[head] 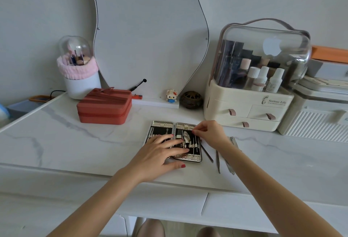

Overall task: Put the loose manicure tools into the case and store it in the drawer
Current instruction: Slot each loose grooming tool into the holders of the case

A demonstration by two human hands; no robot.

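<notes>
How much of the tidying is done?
Partly. Several tools already sit in the open case. The left hand steadies it while the right hand fits a thin tool in. Loose tools still lie beside it; closing and storing remain.

The left grip (162,150) lies flat over the open case (188,158), hiding the tools beneath it. Whatever the right grip (209,133) pinches is too small to tell. Under the right forearm, loose tools (218,161) are partly hidden.
</notes>
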